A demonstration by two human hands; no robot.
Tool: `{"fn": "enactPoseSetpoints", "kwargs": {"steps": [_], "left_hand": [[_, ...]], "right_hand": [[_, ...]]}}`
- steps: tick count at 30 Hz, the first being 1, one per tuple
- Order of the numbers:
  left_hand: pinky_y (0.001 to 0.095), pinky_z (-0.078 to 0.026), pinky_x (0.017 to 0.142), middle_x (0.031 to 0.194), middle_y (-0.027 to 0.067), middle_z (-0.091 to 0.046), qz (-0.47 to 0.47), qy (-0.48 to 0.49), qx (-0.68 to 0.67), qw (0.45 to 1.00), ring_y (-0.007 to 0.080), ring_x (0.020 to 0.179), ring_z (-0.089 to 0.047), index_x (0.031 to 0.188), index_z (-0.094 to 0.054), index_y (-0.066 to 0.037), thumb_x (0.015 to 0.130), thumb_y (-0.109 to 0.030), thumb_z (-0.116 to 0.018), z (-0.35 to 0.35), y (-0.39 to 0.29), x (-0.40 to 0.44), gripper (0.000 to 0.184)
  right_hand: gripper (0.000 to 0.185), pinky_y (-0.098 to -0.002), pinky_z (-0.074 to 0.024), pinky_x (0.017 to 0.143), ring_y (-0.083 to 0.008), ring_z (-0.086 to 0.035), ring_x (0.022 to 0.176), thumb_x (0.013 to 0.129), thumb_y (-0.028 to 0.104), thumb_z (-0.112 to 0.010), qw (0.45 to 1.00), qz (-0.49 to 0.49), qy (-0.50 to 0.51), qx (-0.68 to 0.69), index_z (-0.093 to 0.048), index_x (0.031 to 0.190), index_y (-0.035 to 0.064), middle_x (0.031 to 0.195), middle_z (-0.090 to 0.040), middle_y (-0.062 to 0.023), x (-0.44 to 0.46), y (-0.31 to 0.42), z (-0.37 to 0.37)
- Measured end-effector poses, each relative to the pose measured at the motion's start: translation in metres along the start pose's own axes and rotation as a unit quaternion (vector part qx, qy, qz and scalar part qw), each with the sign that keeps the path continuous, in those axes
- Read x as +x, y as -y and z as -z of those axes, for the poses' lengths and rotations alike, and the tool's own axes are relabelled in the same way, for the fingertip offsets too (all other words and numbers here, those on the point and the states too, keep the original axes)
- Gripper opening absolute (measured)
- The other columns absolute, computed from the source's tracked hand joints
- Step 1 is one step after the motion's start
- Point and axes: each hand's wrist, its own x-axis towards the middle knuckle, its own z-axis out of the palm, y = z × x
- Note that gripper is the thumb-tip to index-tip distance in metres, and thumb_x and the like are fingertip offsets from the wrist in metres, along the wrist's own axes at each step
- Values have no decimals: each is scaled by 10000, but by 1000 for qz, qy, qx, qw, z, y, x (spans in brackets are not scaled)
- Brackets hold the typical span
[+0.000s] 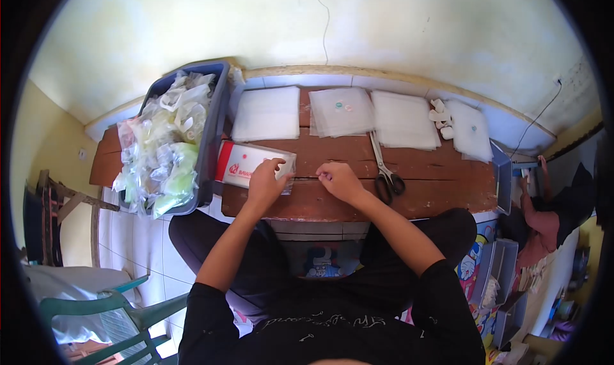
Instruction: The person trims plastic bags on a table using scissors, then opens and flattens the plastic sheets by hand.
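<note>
My left hand (267,181) rests at the right part of a flat red-and-white printed packet (238,165) in clear plastic, its fingers bent and apart from the thumb. To the right, just above the brown wooden table (307,202), my right hand (343,182) has its fingers curled together; whatever is in them, if anything, is too small to see. Black-handled scissors (386,179) lie beside my right hand, blades toward the wall. Beyond the hands are stacks of clear plastic bags (267,113), one stack (342,111) with small round items on top.
A grey bin (220,103) heaped with crumpled plastic bags (169,141) stands at the left. More bag stacks (405,119) and white rolled bits (440,115) lie at the back right. A green chair (121,307) is lower left; another person (543,221) sits at right.
</note>
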Motion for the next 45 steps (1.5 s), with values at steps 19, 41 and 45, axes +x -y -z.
{"fn": "enactPoseSetpoints", "kwargs": {"steps": [19, 41, 45], "left_hand": [[458, -472, 727, 758, 135, -617, -24, -99, -21, 995, 333, 756, -601, 1060, -597, -47, 760, -25, -606, -16, 3, -7, 302], [431, -513, 659, 755, 163, -622, 19, -76, -131, 988, 344, 693, -629, 1010, -653, -38, 741, -11, -621, 10, -3, -3, 272], [431, -513, 674, 750, 160, -621, 14, -82, -124, 989, 346, 703, -632, 1009, -656, -37, 738, -21, -628, 12, 1, -2, 272]], "right_hand": [[202, -376, -538, 651, -256, -624, 885, 792, 120, -612, 948, 225, 37, -222, -674, 982, 97, 885, -587, -71, 32, 6, -69], [178, -398, -513, 884, -295, -654, 964, 802, 102, -552, 931, 269, 202, -145, -687, 902, 43, 956, -700, -109, 74, -9, -91], [119, -401, -531, 828, -268, -666, 877, 766, 95, -585, 923, 345, 94, -144, -671, 836, 54, 875, -685, -83, 72, -10, -91]]}}
